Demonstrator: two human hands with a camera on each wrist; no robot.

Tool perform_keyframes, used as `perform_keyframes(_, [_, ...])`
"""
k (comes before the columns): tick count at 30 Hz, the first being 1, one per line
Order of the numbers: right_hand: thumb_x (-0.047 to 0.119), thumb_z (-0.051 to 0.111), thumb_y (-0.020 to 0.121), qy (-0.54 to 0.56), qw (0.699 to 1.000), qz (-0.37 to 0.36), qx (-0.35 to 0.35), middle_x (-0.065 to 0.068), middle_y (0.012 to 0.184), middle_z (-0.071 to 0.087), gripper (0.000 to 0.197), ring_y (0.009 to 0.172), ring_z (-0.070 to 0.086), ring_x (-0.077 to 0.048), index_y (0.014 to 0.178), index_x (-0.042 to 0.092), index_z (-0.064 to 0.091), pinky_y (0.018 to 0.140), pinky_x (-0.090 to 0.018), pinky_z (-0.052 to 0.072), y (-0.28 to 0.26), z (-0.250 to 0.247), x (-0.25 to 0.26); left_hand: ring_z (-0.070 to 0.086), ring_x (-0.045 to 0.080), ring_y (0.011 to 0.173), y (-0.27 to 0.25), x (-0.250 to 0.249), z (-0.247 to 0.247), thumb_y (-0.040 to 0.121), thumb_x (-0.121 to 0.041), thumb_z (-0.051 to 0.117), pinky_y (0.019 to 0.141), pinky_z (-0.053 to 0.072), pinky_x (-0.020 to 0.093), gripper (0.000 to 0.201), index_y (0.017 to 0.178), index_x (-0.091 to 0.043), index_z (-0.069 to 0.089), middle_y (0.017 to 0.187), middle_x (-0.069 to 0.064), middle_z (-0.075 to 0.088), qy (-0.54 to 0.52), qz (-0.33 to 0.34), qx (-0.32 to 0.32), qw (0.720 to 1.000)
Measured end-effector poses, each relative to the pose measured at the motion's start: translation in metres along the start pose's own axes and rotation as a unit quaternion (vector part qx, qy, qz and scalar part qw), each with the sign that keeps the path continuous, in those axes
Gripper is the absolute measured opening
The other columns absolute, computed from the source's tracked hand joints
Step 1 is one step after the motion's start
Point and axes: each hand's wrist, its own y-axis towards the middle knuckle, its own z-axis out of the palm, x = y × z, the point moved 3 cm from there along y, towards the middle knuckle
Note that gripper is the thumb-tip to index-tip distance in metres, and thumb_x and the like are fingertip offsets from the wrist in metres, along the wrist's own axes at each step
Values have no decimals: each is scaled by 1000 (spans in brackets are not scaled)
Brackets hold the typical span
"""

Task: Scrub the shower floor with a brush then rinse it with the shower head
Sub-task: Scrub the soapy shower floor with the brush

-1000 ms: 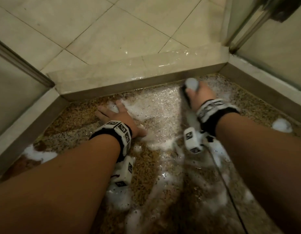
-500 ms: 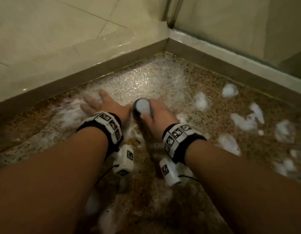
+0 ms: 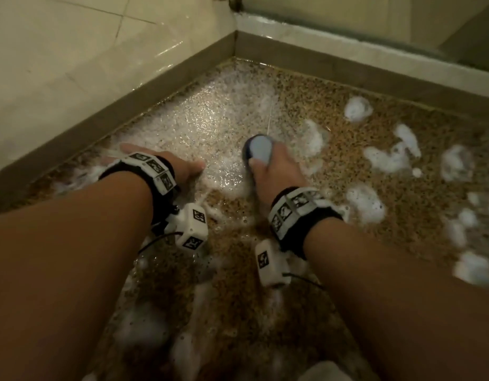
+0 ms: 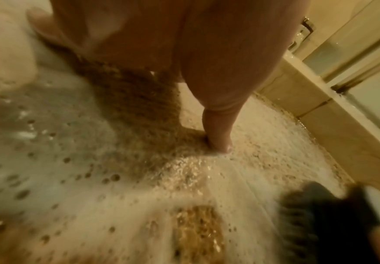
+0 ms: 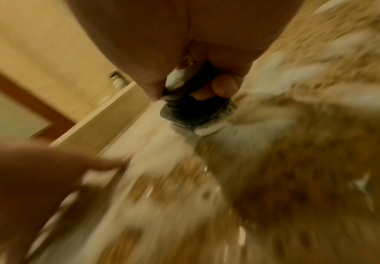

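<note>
Raised tiled curb (image 3: 144,86), glass panel (image 3: 375,20), possibly a door

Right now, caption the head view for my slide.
Right hand scrubs the soapy shower floor with a brush; left hand braces flat.

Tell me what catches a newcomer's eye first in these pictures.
The white foam, lying in clumps on the right of the speckled brown shower floor and smeared thin toward the corner. Next, the right hand gripping a brush at the centre, and the left hand pressed flat on the wet floor beside it.
</note>
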Motion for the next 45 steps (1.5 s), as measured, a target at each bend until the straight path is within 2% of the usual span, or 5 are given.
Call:
perform_keyframes(7, [42,57,97,-112,963,-175,171,-4,135,55,51,117,56,-25,142,24,42,96,-41,49,-53,33,8,59,41,124,7,6,5,21,-105,63,102,52,50,167,158,-15,34,154,17,47,64,-8,27,998])
perform_keyframes(16, [40,52,102,-92,995,20,27,-12,129,60,49,105,61,-30,142,14,41,75,-26,36,12,-41,-19,23,43,153,-30,7,-13,73,-87,65,123,29,45,134,165,-15,-1,169,22,7,79,5,16,997])
perform_keyframes(22, [47,45,102,-100,948,-189,234,-3,118,62,38,100,62,-22,135,28,48,83,-31,52,-78,48,33,51,14,26,-55,2,-23,105,-44,57,29,38,18,43,83,-6,55,46,9,58,-154,35,132,979])
perform_keyframes(27, [38,51,101,-122,951,-198,206,-1,116,62,32,101,57,-18,128,20,55,87,-30,44,-54,17,27,59,42,125,-49,4,-23,101,-59,55,83,52,45,71,153,-11,45,147,22,52,-168,38,110,979])
perform_keyframes(45, [60,58,90,-98,986,113,78,-17,126,64,71,105,65,-42,140,10,48,91,-54,55,70,-123,1,54,42,131,-81,22,-58,95,-51,69,83,43,43,76,151,-4,48,151,19,52,-190,11,17,982])
